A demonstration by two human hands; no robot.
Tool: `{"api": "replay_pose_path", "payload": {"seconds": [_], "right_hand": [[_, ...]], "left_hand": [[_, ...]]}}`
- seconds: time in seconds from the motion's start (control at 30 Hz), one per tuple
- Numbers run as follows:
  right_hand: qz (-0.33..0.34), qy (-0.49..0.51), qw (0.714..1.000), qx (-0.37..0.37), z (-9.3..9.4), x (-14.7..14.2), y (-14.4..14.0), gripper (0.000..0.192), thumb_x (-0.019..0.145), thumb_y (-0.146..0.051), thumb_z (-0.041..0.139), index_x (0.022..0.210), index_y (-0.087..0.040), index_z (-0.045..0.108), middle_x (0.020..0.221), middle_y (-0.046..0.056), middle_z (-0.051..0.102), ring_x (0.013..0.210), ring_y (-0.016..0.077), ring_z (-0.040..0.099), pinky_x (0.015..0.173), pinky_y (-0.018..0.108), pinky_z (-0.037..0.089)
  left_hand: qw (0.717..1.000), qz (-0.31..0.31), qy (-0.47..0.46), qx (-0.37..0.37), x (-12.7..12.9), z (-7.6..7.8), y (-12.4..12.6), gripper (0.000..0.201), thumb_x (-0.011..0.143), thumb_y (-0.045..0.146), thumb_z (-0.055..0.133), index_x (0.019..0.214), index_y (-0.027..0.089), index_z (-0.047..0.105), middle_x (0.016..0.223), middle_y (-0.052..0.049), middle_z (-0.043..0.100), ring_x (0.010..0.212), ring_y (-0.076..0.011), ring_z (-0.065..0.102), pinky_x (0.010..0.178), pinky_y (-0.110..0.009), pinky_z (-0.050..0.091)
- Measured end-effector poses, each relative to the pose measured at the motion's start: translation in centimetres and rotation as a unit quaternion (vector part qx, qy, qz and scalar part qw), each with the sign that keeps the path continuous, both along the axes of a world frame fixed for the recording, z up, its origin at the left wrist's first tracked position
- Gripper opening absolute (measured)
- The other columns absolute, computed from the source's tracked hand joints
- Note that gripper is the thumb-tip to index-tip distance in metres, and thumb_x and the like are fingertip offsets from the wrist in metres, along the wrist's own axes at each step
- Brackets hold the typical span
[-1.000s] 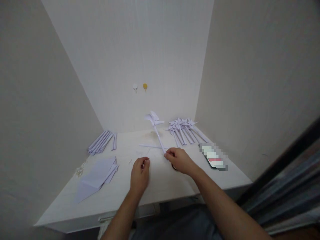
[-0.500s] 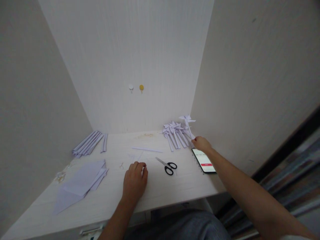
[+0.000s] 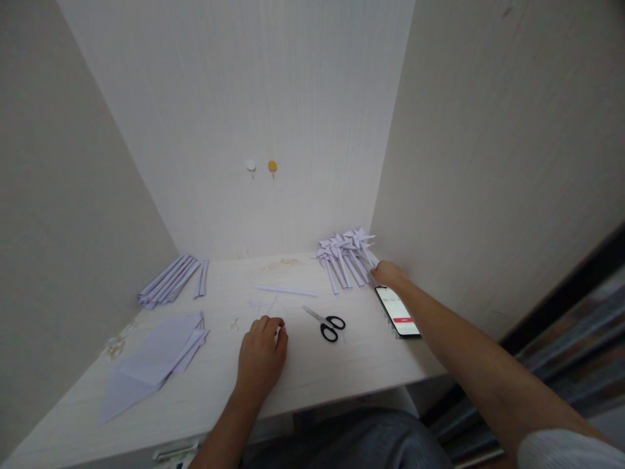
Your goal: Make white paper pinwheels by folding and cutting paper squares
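Observation:
My right hand (image 3: 389, 274) reaches to the back right of the white desk (image 3: 312, 365) and grips the stick of a white paper pinwheel (image 3: 362, 244), which lies down onto a pile of finished pinwheels (image 3: 342, 255). My left hand (image 3: 261, 352) rests curled on the desk near the middle, pinching a small white scrap. Black-handled scissors (image 3: 326, 322) lie between my two hands. One rolled paper stick (image 3: 286, 290) lies alone behind them.
A bundle of rolled paper sticks (image 3: 170, 279) lies at the back left, and a stack of paper sheets (image 3: 151, 358) at the front left. A phone (image 3: 398, 311) with a lit screen rests under my right forearm. Walls close in on three sides.
My right hand carried the pinwheel from the desk's middle over to the pile at the back right and lowered it there, uncovering the scissors. My left hand stayed curled in place.

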State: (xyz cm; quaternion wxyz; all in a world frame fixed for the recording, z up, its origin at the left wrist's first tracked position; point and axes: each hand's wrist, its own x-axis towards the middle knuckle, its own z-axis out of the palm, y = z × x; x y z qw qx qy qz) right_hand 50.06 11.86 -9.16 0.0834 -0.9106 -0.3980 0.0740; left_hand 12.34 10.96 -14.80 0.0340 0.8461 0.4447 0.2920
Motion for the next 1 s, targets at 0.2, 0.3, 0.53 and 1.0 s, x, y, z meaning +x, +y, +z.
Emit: {"api": "replay_pose_path", "payload": {"seconds": [0.2, 0.3, 0.53, 1.0], "right_hand": [[-0.010, -0.014, 1.000, -0.009, -0.1, 0.3, 0.1, 0.035, 0.097, -0.034, 0.064, 0.128, -0.016, 0.060, 0.128, 0.012, 0.062, 0.107, 0.0249, 0.065, 0.090, 0.045, 0.057], [-0.014, -0.020, 1.000, -0.007, -0.1, 0.3, -0.1, 0.036, 0.097, -0.034, 0.063, 0.128, -0.016, 0.060, 0.128, 0.011, 0.062, 0.107, 0.0249, 0.065, 0.089, 0.045, 0.057], [-0.010, -0.034, 0.998, 0.048, 1.4, -1.1, -0.3, 0.034, 0.098, -0.034, 0.063, 0.128, -0.017, 0.060, 0.129, 0.011, 0.062, 0.107, 0.0243, 0.065, 0.090, 0.045, 0.057], [0.206, 0.048, 0.949, 0.231, -0.5, -18.5, -1.8, 0.025, 0.091, -0.032, 0.055, 0.095, -0.018, 0.075, 0.083, 0.005, 0.075, 0.075, 0.0177, 0.066, 0.064, 0.025, 0.041]], "left_hand": [[1.000, -0.001, 0.001, -0.001, 0.0, 0.1, -0.1, 0.019, 0.094, 0.020, 0.047, 0.096, 0.018, 0.066, 0.092, -0.010, 0.066, 0.092, -0.0263, 0.061, 0.080, -0.039, 0.047], [1.000, 0.005, 0.004, -0.008, 0.0, 0.1, -0.2, 0.019, 0.094, 0.021, 0.047, 0.098, 0.018, 0.065, 0.092, -0.009, 0.066, 0.093, -0.0267, 0.061, 0.080, -0.039, 0.047], [1.000, 0.009, -0.003, -0.001, 0.1, 0.0, 0.0, 0.017, 0.093, 0.021, 0.049, 0.098, 0.019, 0.064, 0.091, -0.009, 0.065, 0.093, -0.0264, 0.061, 0.080, -0.039, 0.046], [1.000, 0.026, 0.006, -0.014, 0.0, 0.3, -0.8, 0.014, 0.090, 0.019, 0.054, 0.097, 0.019, 0.066, 0.095, -0.009, 0.067, 0.097, -0.0253, 0.060, 0.081, -0.037, 0.044]]}}
